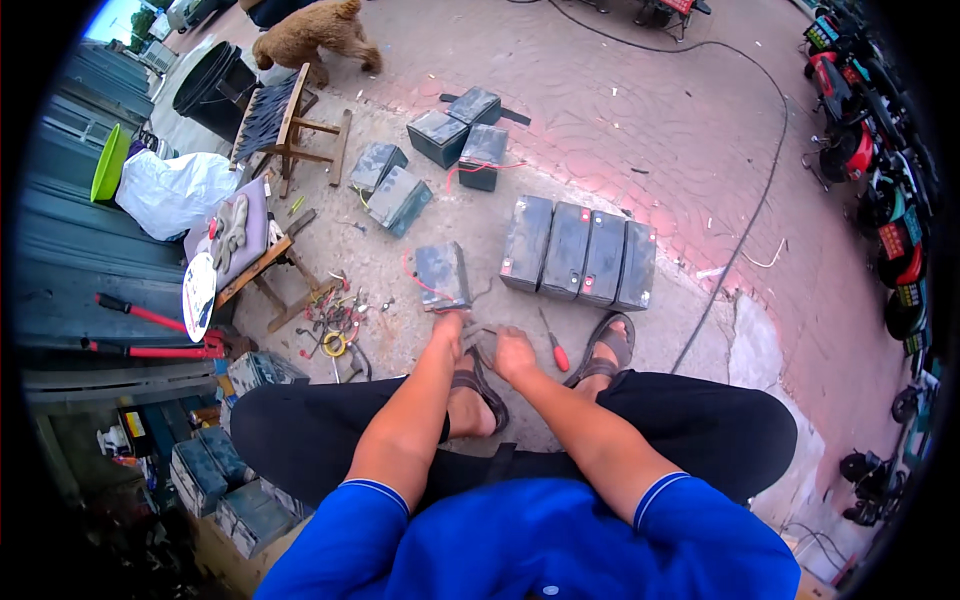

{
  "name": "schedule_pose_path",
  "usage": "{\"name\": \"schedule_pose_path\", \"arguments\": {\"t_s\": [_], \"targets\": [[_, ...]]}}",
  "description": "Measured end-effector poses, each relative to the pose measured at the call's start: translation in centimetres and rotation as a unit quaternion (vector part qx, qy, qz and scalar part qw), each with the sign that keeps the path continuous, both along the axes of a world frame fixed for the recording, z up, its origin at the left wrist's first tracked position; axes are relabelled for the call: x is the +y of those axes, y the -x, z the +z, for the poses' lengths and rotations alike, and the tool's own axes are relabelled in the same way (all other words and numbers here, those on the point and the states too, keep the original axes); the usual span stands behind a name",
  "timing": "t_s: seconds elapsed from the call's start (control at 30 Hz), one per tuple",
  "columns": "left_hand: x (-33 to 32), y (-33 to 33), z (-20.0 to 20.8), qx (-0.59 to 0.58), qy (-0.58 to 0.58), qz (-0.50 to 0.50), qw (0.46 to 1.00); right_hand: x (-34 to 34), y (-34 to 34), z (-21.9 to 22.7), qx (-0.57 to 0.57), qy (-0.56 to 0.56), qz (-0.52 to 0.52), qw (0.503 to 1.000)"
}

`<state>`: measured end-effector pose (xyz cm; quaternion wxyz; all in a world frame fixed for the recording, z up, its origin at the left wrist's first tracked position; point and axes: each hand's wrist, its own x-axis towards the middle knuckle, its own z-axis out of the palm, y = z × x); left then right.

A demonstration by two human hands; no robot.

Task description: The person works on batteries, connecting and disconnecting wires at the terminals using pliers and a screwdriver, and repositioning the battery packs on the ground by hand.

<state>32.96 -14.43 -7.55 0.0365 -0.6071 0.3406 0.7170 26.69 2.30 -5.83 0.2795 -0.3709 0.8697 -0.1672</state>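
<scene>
On the ground in front of me a dark grey block battery (442, 274) has a red wire looped at its left side. At its near edge is my left hand (450, 328), fingers closed; what they hold is too small to make out. Beside it, to the right, my right hand (513, 351) is curled closed on a thin dark thing that reaches toward the left hand, perhaps a tool or cable end. A screwdriver (559, 355) with a red handle lies between my right hand and my right foot.
A row of several batteries (580, 252) stands ahead right, with more batteries (398, 200) farther off. Left are loose wire scraps (335, 318), red-handled cutters (150, 350), a stool with gloves (230, 230) and a folding stool (270, 120). A dog (315, 38) walks behind.
</scene>
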Motion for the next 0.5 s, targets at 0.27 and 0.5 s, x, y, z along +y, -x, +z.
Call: {"name": "schedule_pose_path", "arguments": {"t_s": [0.27,0.5], "targets": [[-4.6,-3.8,4.7,-0.163,0.195,-0.166,0.953,-4.8,-3.5,0.8,0.052,0.010,0.020,0.998],[-1.2,-4.6,6.7,-0.095,0.287,-0.113,0.946,-3.3,-3.1,-1.6,-0.071,-0.052,0.029,0.996]]}}
